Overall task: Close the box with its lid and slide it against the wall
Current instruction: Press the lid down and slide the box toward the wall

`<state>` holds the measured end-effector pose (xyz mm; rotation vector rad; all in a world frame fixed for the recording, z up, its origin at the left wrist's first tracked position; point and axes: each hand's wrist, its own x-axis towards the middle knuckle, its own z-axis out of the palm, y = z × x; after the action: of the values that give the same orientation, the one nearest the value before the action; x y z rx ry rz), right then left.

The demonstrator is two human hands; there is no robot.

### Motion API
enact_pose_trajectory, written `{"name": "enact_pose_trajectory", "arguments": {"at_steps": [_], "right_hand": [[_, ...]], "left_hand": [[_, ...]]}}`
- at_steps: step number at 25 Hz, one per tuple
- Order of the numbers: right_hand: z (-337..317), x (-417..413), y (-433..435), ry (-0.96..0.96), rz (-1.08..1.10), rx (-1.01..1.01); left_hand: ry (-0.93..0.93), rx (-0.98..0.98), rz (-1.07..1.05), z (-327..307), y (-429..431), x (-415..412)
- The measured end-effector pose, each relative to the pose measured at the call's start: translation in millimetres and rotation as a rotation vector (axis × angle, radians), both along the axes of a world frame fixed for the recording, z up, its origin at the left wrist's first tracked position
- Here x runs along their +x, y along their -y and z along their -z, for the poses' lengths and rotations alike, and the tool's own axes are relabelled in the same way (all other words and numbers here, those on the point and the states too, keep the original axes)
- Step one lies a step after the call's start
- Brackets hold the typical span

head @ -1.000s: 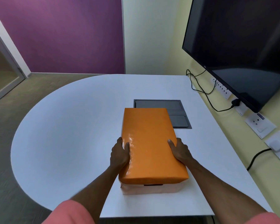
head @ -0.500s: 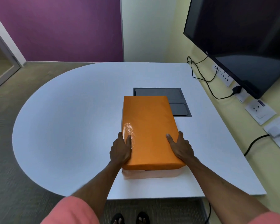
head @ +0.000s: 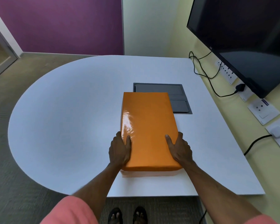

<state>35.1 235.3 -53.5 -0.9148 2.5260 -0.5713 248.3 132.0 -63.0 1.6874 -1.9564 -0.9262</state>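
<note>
A box (head: 148,173) sits on the desk (head: 71,120) near its 6 o'clock edge, with the lid (head: 147,126) resting on top. The left hand (head: 120,151) lies against the lid's 9 o'clock side, the right hand (head: 180,149) against its 3 o'clock side. A panel (head: 158,88) is set into the desk just beyond at 12 o'clock. A monitor (head: 242,41) hangs on the wall (head: 184,38) at 2 o'clock.

Both hands, left (head: 120,150) and right (head: 181,149), grip the orange lid (head: 148,126) seated on the box (head: 148,173).
</note>
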Motion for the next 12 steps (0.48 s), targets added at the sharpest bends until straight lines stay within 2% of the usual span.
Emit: {"name": "enact_pose_trajectory", "arguments": {"at_steps": [2,5,9,12], "right_hand": [[-0.7,-0.6,0.2,0.012,0.0,0.03],[-7.1,-5.4,7.4,-0.025,-0.035,0.059],[-26.1,-18.1,39.7,-0.142,-0.148,0.003],[-37.4,-28.7,73.2,-0.16,-0.265,0.038]], "left_hand": [[0.034,0.007,0.011,0.4,0.5,0.1],[0.208,-0.1,0.056,-1.1,8.3,0.8],[0.203,-0.147,0.118,-13.6,38.5,-12.5],[0.247,-0.147,0.237,-23.8,66.6,-34.6]]}}
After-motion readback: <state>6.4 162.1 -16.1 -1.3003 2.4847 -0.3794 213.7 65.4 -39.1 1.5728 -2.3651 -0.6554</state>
